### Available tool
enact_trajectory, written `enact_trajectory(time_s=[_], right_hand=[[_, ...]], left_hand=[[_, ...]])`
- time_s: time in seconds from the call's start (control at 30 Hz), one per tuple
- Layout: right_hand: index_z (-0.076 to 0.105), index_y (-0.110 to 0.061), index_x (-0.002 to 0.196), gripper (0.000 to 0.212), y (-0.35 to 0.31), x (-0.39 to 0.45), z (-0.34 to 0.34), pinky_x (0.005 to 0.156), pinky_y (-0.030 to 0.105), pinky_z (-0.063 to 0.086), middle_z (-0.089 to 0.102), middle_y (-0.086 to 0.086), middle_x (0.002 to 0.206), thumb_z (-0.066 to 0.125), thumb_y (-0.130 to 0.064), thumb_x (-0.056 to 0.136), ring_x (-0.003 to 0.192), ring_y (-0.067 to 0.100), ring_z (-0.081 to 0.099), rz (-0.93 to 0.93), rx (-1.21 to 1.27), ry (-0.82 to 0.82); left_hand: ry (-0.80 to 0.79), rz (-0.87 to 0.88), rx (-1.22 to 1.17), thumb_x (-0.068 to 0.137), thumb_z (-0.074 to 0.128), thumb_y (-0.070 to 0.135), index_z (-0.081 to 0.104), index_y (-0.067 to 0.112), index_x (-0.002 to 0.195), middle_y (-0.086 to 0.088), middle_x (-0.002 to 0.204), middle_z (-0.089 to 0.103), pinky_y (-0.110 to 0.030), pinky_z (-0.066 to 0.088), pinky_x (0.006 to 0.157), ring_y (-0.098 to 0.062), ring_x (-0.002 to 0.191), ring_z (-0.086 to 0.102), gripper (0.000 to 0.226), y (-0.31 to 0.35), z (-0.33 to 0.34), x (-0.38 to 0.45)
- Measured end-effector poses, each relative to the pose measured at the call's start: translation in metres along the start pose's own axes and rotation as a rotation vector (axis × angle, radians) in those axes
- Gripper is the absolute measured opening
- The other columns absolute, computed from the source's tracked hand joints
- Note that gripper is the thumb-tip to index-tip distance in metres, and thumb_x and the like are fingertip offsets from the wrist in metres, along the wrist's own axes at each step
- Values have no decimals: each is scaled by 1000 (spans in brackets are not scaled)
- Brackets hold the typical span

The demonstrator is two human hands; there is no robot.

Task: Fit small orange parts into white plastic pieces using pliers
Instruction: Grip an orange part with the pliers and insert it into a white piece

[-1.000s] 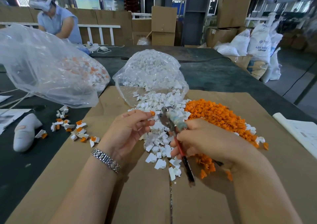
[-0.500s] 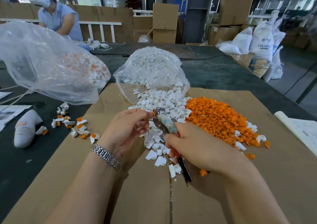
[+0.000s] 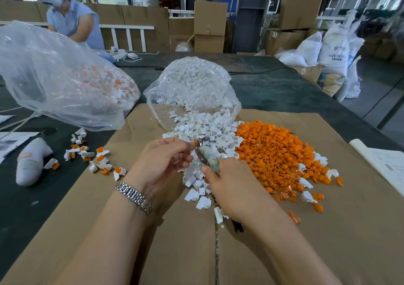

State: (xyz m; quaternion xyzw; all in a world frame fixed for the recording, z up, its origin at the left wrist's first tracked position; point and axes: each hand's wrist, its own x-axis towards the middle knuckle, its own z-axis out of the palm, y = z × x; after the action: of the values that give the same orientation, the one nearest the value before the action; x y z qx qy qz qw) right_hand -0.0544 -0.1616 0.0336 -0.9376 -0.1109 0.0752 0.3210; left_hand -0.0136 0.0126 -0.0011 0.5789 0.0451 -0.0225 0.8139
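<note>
Between both hands, right hand (image 3: 231, 188) grips pliers (image 3: 206, 156); left hand (image 3: 161, 160) pinches orange part (image 3: 194, 142).

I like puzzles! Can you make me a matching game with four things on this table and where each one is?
Things:
1. pliers
2. orange pile
3. watch
4. finished pieces

Places:
A. on the left wrist
B. loose on the table at the left, below the big bag
C. gripped in the right hand
D. on the cardboard, right of the white pile

Pairs: 1-C, 2-D, 3-A, 4-B
</note>
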Motion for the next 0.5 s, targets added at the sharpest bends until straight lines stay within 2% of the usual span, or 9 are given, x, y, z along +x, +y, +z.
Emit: enact_trajectory(time_s=[0.07,0.1,0.2,0.3,0.37,0.43,0.47,0.5], right_hand=[[50,-11,76,45,-1,0,-5,58,37,54,61,9,67,46,-45,105,52,22,57,20,46,-51],[55,-8,79,47,-1,-2,-10,61,36,58,66,11,67,46,-47,104,52,22,63,38,115,-91],[62,-10,90,53,-1,-11,-31,51,23,53,72,5,68,44,-59,100,52,14,68,96,284,-170],[64,-17,94,55,13,-12,-50,63,35,55,72,5,81,42,-68,95,67,19,69,125,129,-21],[60,-22,91,47,30,-4,-59,64,38,48,64,-1,82,45,-67,94,73,17,62,140,-29,128],[58,-23,103,40,47,6,-61,82,42,50,62,0,100,52,-61,93,91,20,60,210,-177,225],[58,-23,111,40,55,11,-59,93,46,48,60,3,111,55,-58,93,102,24,59,247,-248,255],[58,-22,118,43,62,15,-56,99,49,45,59,6,119,58,-56,92,110,28,57,278,-317,277]], left_hand=[[-14,-9,-1,82,76,2,75,1,72,-10,68,64,-19,53,52,-14,59,66,10,1,2,-2],[-25,-13,-13,81,76,4,73,2,72,-11,70,62,-20,54,54,-16,61,67,10,2,3,-4],[-39,3,-56,76,77,10,70,5,70,-14,73,61,-23,58,59,-21,66,72,10,8,5,-8],[-38,12,-23,78,75,14,65,3,77,-18,80,63,-25,60,60,-25,74,75,15,11,5,-12],[-65,1,28,88,71,12,63,1,84,-23,90,66,-26,60,60,-30,83,76,15,10,7,-13],[-95,-10,48,95,65,9,64,-2,91,-27,104,72,-25,60,61,-35,91,76,12,10,10,-15],[-103,-6,51,94,66,10,65,-3,92,-26,106,73,-24,60,63,-36,93,76,13,10,11,-15],[-109,5,57,91,69,13,66,-3,90,-24,100,74,-24,61,64,-37,95,76,16,10,11,-17]])
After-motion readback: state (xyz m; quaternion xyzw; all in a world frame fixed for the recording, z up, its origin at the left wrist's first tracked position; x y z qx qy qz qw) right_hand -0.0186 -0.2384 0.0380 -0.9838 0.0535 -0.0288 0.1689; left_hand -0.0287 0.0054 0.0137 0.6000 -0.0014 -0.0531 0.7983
